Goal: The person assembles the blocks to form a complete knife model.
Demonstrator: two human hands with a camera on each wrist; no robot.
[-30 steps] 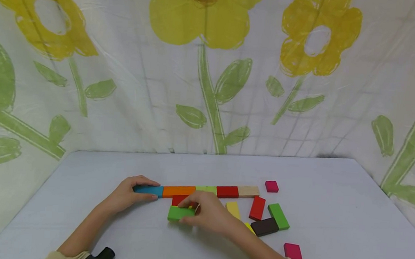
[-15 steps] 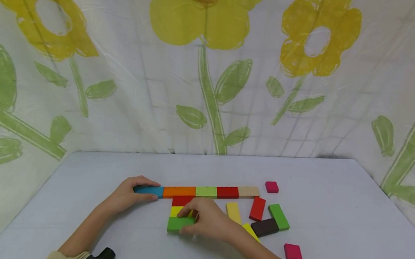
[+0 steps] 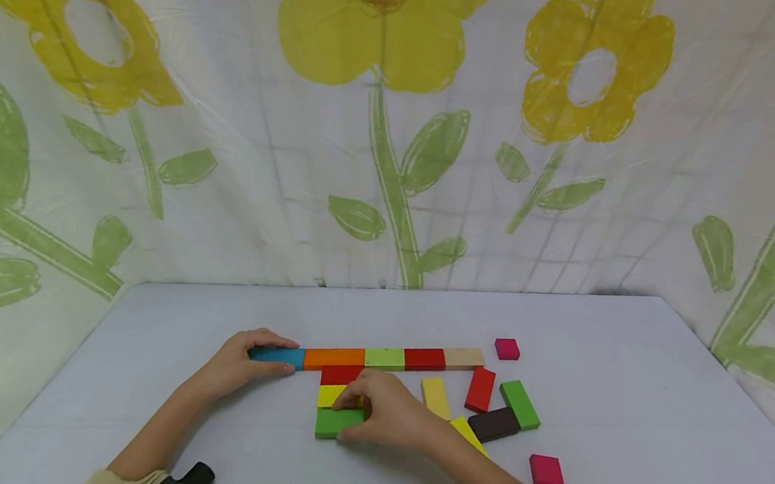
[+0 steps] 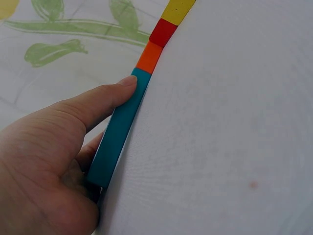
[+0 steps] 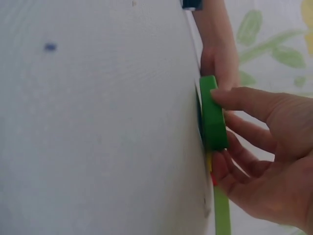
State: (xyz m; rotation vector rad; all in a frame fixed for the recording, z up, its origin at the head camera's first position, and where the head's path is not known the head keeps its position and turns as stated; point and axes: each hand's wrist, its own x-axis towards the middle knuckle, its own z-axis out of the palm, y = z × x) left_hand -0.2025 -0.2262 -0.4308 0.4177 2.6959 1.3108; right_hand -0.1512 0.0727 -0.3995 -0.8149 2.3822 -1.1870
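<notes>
Green block pinched, blue block gripped, pink blocks only in head view

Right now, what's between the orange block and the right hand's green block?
A red block, then a yellow block partly hidden by the right hand, in the head view.

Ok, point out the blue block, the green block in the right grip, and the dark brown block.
Blue block [image 4: 119, 129]: left wrist view, middle of its long camera-facing side.
Held green block [image 5: 213, 118]: right wrist view, middle of its camera-facing side.
Dark brown block [image 3: 494, 423]: head view, middle of its top.
</notes>
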